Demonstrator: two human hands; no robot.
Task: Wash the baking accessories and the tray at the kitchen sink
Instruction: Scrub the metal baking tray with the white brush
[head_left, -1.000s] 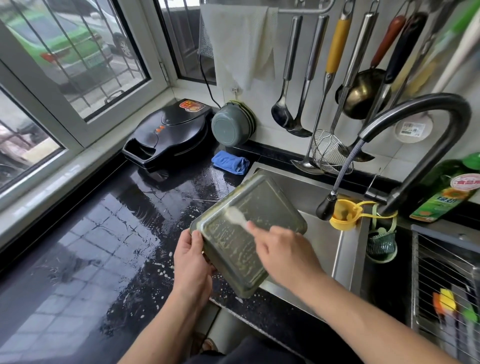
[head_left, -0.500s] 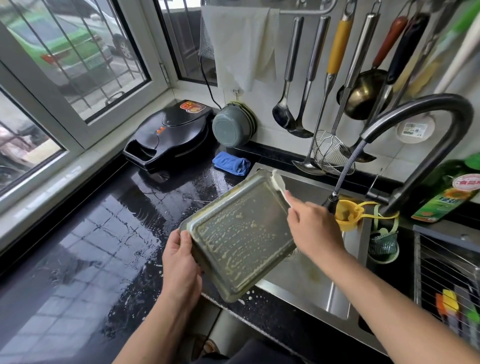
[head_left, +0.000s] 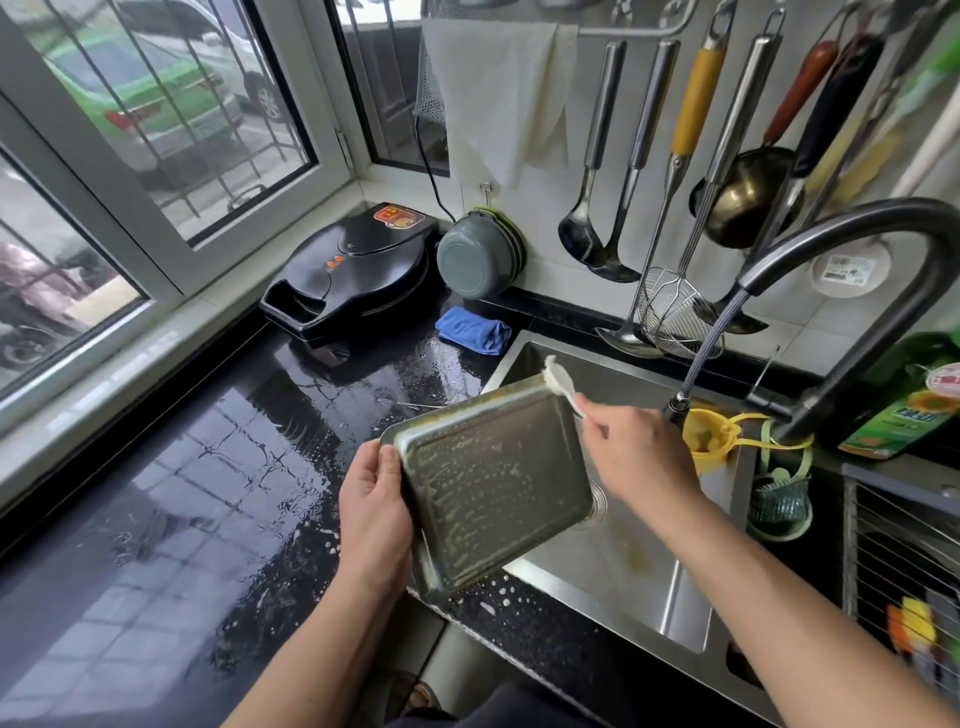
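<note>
From my remote seat I look down through the head camera at a wet black countertop (head_left: 197, 493) running under a barred window (head_left: 156, 119), with a steel sink (head_left: 623, 577) set into it at the right. A dark curved faucet (head_left: 852, 291) arches over the sink, its pull-out hose hanging down toward the basin. On the counter behind sit a black electric griddle (head_left: 358, 270), a grey-green bowl (head_left: 475, 260) hung on the wall, and a folded blue cloth (head_left: 472, 330) just beside the sink's far corner. Ladles and a wire skimmer (head_left: 670, 312) hang from a rail above, next to a pale towel (head_left: 498, 98). A green bottle (head_left: 904, 400) stands at the far right. The metal baking tray (head_left: 493, 488) is held tilted over the sink's near-left edge, its soapy, streaked inside facing me. My left hand (head_left: 371, 512) grips the tray's left rim, thumb on top and fingers wrapped beneath, out of sight. My right hand (head_left: 631, 460) has its fingers curled together, pinching the handle of a white brush (head_left: 558, 382) whose head touches the tray's far right corner. A yellow strainer (head_left: 706, 436) hangs at the sink's right edge.
</note>
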